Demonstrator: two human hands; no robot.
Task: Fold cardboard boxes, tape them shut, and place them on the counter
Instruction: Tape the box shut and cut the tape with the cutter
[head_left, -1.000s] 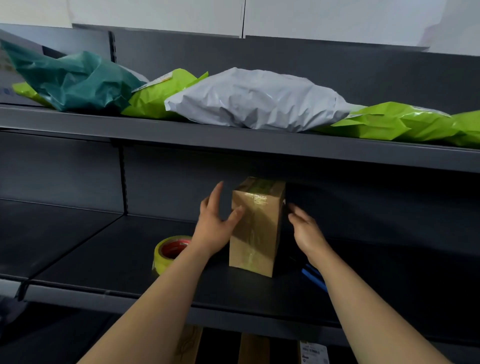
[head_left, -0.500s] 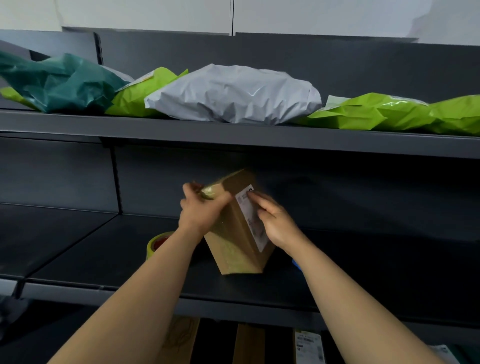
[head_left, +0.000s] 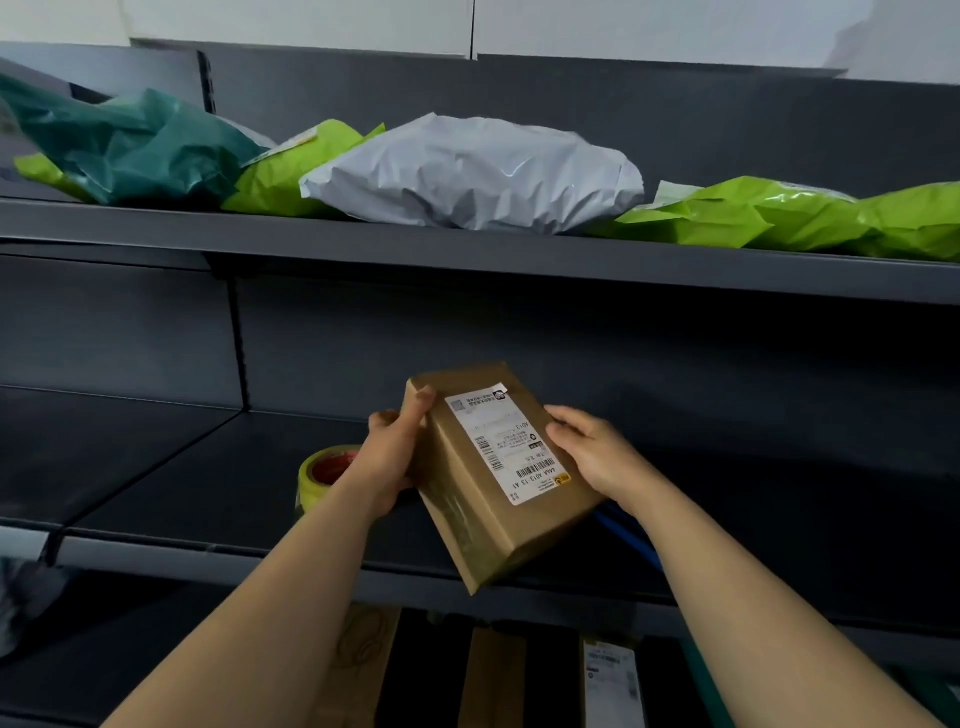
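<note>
A small brown cardboard box (head_left: 467, 499), taped shut and bearing a white shipping label, is held tilted in the air above the dark middle shelf (head_left: 208, 488). My left hand (head_left: 392, 457) grips its left edge, thumb on top near the far corner. My right hand (head_left: 592, 452) holds the right edge with fingers curled round it. A yellow tape roll (head_left: 324, 473) with a red core lies on the shelf just left of my left wrist.
The upper shelf (head_left: 467, 254) carries a grey mailer bag (head_left: 478, 171), a teal bag (head_left: 130, 145) and lime-green bags (head_left: 779, 218). A blue object (head_left: 623, 525) lies on the shelf behind the box. Flat cardboard (head_left: 363, 660) stands below.
The box stood upright on the shelf a second ago. Both hands have taken hold of it, lifted it and tipped it so the labelled face points up toward me.
</note>
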